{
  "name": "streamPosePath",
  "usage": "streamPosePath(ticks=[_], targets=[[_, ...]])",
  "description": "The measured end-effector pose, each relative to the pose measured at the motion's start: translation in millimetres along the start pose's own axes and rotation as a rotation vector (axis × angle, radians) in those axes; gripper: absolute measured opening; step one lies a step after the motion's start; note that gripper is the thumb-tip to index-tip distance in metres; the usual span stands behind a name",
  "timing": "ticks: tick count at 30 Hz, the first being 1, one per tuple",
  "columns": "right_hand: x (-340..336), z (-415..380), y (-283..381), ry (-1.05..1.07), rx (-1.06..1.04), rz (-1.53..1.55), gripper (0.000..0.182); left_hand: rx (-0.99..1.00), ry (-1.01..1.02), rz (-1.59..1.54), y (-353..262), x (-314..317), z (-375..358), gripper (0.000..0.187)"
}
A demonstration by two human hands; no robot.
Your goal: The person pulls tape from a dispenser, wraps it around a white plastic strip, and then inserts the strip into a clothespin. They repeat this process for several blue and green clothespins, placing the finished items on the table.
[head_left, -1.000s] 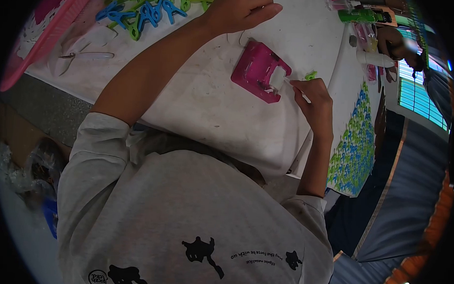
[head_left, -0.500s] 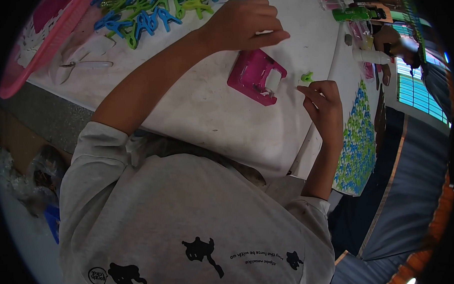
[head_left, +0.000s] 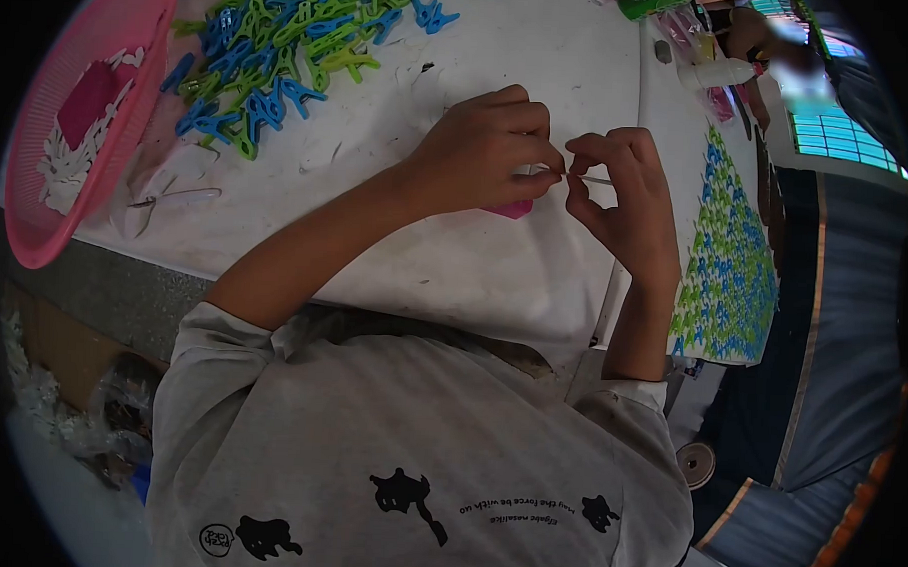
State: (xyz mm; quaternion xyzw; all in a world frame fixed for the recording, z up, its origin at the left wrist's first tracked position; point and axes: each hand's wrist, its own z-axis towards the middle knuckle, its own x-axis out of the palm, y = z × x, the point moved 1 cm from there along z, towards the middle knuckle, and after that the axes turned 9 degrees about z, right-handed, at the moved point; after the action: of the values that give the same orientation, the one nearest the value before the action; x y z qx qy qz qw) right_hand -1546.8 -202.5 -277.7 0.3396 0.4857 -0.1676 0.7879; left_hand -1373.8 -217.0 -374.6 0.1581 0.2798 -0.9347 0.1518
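Over the white table, my left hand (head_left: 489,150) and my right hand (head_left: 632,200) meet fingertip to fingertip. The right thumb and fingers are bent into a ring, with a thin whitish strip (head_left: 598,181) showing between them. My left thumb and forefinger are pinched close to the strip's end; whatever they hold is too small to make out. Under my left hand a corner of a magenta tape dispenser (head_left: 512,209) shows, the rest being hidden.
Blue and green plastic clips (head_left: 283,38) lie heaped at the upper left. Beside them stands a pink basket (head_left: 145,113) with white pieces inside. On the right, a board (head_left: 730,263) carries rows of similar clips. A white bottle (head_left: 716,75) lies near another person at the upper right.
My left hand has come down and my right hand has risen slightly, bringing the fingertips together. The small green clip near my right hand is out of sight. The view has shifted.
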Motion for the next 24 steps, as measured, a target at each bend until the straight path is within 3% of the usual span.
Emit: streamPosePath(ticks=[6, 8, 10, 12, 14, 16, 18, 20, 24], targets=[[-1.1, 4.5, 3.7, 0.051, -0.007, -0.022, 0.046, -0.048, 0.033, 0.013, 1.1, -2.1, 2.1, 0.018], [-11.0, 10.2, 9.7, -0.017, -0.09, 0.004, 0.042, -0.072, 0.085, 0.027, 3.7, -5.2, 2.6, 0.015], [-26.5, 3.1, -13.1, -0.22, -0.027, 0.074, 0.036, -0.162, 0.084, -0.079, 10.0, -6.7, 3.1, 0.013], [-22.5, -11.4, -54.3, -0.349, 0.069, 0.033, 0.029, -0.249, 0.083, -0.18, 14.4, -12.9, 4.6, 0.01], [-4.2, -26.9, -99.5, -0.306, 0.475, 0.013, 0.027, -0.659, 0.177, -0.563, 17.5, -22.4, 8.0, 0.006], [25.8, -39.2, -126.5, -0.259, 0.742, 0.018, 0.027, -0.724, 0.136, -0.717, 18.1, -24.3, 10.1, 0.004], [47.0, -50.2, -148.4, -0.28, 0.753, 0.04, 0.029, -0.792, 0.085, -0.863, 22.7, -25.1, 10.8, 0.003], [57.0, -63.0, -167.4, -0.15, 0.673, -0.156, 0.032, -0.903, 0.079, -1.144, 27.4, -23.6, 6.7, 0.004], [49.3, -66.1, -168.6, -0.205, 0.498, -0.239, 0.036, -0.882, 0.102, -1.254, 26.8, -22.8, 5.8, 0.005]])
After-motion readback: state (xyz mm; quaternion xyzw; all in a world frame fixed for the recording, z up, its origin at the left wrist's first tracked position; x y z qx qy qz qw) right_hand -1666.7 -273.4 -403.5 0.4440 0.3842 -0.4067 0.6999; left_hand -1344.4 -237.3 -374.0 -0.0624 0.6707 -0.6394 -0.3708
